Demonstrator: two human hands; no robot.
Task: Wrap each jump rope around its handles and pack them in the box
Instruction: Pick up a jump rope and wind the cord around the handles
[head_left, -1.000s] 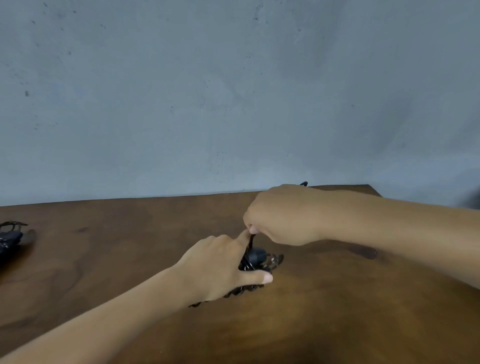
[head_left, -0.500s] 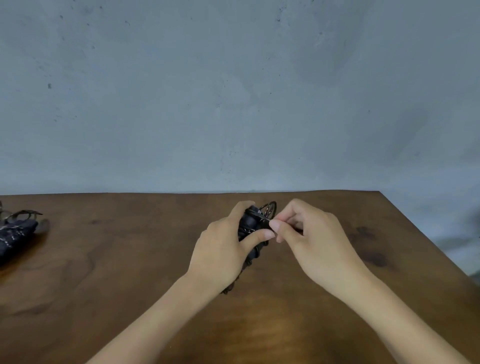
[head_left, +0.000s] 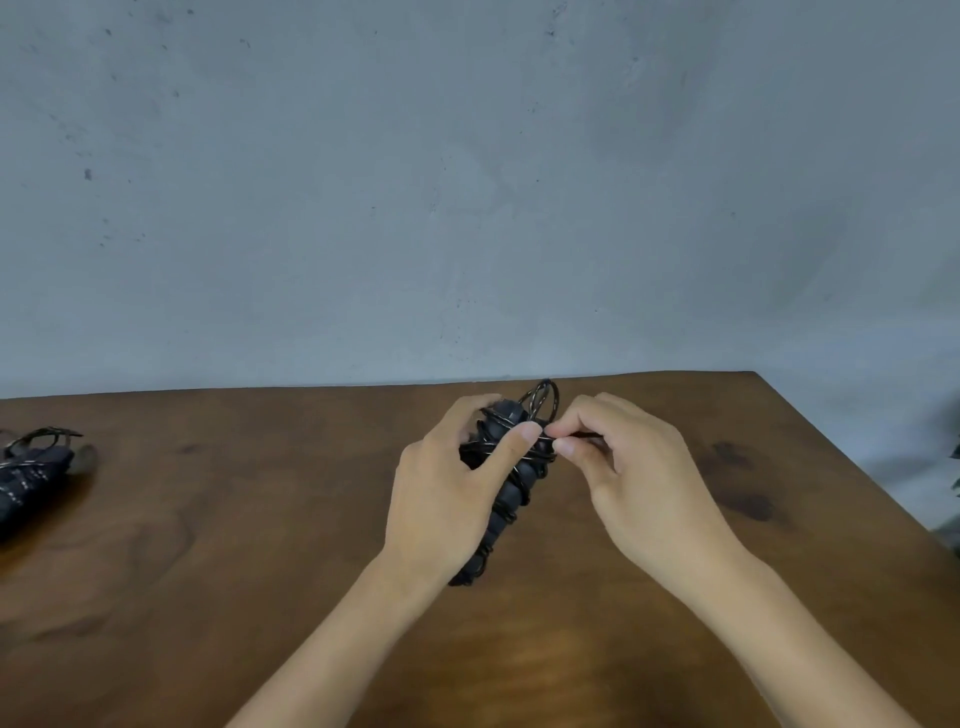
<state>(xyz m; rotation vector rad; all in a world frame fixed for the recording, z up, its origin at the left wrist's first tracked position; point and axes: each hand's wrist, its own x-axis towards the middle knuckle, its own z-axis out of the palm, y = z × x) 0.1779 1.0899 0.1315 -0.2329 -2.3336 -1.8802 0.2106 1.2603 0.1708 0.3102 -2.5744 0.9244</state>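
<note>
A black jump rope bundle (head_left: 511, 483), its thin cord wound round the two handles, is held tilted above the middle of the wooden table (head_left: 208, 571). My left hand (head_left: 447, 493) grips the handles, thumb pressed on the cord near the top. My right hand (head_left: 623, 478) pinches the cord's loose end beside that thumb. A small loop of cord (head_left: 544, 399) sticks up above the handles. A second wrapped black jump rope (head_left: 31, 473) lies at the table's left edge. No box is in view.
A plain grey wall (head_left: 467, 182) rises straight behind the table's far edge. The table's right edge (head_left: 852, 457) runs diagonally toward me, with dark stains on the wood near it.
A second ago the bundle lay low on the table with my right hand reaching over it. Both hands have since lifted it upright, and my right hand now pinches the cord end.
</note>
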